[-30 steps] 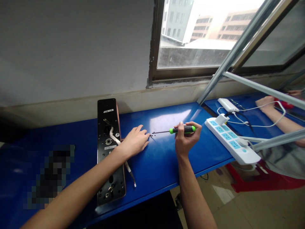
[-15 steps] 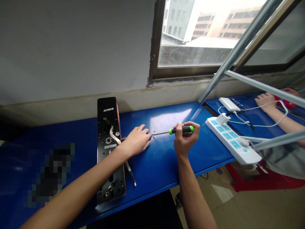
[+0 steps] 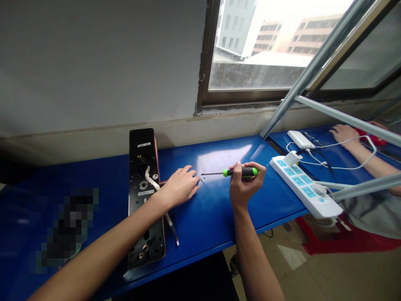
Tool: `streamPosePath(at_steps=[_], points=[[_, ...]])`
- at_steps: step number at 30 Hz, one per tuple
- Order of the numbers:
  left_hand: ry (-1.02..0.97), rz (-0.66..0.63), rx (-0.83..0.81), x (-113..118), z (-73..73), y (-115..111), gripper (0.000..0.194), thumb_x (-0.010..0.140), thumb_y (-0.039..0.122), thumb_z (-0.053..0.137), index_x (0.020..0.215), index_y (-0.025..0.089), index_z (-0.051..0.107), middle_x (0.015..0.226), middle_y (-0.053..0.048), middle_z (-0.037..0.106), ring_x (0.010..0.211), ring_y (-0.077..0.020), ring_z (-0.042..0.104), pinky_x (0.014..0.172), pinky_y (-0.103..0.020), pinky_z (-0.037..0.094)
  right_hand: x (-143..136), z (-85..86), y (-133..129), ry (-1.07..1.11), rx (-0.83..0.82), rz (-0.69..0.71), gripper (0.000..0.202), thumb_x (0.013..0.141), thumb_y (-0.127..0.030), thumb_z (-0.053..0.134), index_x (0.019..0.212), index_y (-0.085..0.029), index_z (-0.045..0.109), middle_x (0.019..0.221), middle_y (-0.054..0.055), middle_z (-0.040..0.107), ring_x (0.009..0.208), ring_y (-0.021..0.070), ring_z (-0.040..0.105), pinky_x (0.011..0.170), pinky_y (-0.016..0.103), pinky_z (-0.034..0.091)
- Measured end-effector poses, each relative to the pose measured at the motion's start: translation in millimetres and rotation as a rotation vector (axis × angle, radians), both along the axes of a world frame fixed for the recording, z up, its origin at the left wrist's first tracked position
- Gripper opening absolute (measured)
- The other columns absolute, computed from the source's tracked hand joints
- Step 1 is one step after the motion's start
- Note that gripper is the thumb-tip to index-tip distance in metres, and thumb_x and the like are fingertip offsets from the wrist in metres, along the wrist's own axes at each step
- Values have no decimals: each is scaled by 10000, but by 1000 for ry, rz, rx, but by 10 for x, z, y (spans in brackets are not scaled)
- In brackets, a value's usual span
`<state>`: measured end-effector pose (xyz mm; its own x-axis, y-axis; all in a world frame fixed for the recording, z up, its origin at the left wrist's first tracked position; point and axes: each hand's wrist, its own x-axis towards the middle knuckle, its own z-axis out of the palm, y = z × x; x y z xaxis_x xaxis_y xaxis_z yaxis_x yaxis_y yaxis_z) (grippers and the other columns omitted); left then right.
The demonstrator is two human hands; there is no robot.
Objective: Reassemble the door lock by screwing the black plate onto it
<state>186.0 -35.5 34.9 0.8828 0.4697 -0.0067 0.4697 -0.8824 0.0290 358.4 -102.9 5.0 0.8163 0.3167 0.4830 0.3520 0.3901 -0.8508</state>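
A screwdriver with a black and green handle is in my right hand, its shaft pointing left just above the blue table. Near its tip lie tiny dark screws. My left hand rests palm down with fingers spread, its fingertips close to the screws. Under my left forearm lies a long black lock panel with a white-wrapped cable running across it and a connector hanging over its right side.
A white power strip with plugs lies at the right, beside a metal frame. Beyond it are a white adapter and another person's hand. A pixelated dark object lies at the left.
The screwdriver tip has moved up and slightly right, away from my left fingertips. My right hand has shifted slightly right with it. The other person's hand has moved a little left.
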Motion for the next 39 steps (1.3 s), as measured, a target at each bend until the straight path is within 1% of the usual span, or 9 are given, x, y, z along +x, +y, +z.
streamPosePath(at_steps=[4,7,12,17,21,26,32,36,39], points=[[-139,121,43,-124,116,4,217,966,278,591,1058,146,736,1120,-141,733,1205,-316,589,975,-430,523,-65,149,-11,66,59,31,249,837,-254,687,957,-252,468,678,-46,638,544,141,665,479,240,527],[-274,181,45,-291,206,11,216,941,279,645,1093,155,735,1159,-119,737,1237,-310,583,1002,-447,526,-167,333,-18,130,102,91,264,831,-276,694,945,-253,457,618,-55,638,462,120,603,376,191,429],[-413,187,-52,-570,311,-23,248,905,281,715,1118,157,751,1124,-89,764,1234,-282,595,1014,-437,531,-352,550,6,168,142,148,240,853,-284,665,952,-259,448,601,-66,634,451,115,594,340,170,399],[-505,162,-48,-778,376,-96,177,928,272,693,1063,189,773,1046,-51,784,1133,-253,640,961,-427,536,-531,630,49,160,189,211,225,851,-253,675,934,-252,467,593,-73,639,429,106,584,340,173,410],[-495,142,-2,-928,416,-124,122,940,208,666,977,176,778,972,-51,781,1090,-244,652,919,-407,529,-665,685,52,161,236,264,239,833,-218,700,930,-242,483,586,-70,648,452,115,605,351,176,432],[-404,144,63,-1104,487,-148,117,937,215,669,926,169,775,966,-68,762,1079,-255,640,891,-406,512,-803,801,30,-23,193,331,224,861,-217,671,947,-248,466,608,-84,665,345,79,510,292,169,348],[-434,141,71,-1309,547,-189,125,936,213,664,891,165,771,966,-82,753,1120,-269,617,905,-418,502,-975,1096,106,-351,188,509,259,827,-155,700,960,-250,501,646,-76,683,386,84,570,315,187,394],[-550,270,63,-1511,501,-232,210,923,356,691,1012,178,758,1048,-85,756,1184,-280,589,992,-447,495,-1086,1275,215,-447,137,593,250,834,-187,707,981,-262,518,675,-64,687,365,69,517,327,214,393],[-569,527,61,-1686,371,-293,593,882,617,642,1295,192,663,1281,-137,673,1319,-345,492,1097,-556,431,-1123,1375,301,-519,65,520,232,824,-226,731,958,-257,544,682,-55,662,445,82,542,419,244,442]])
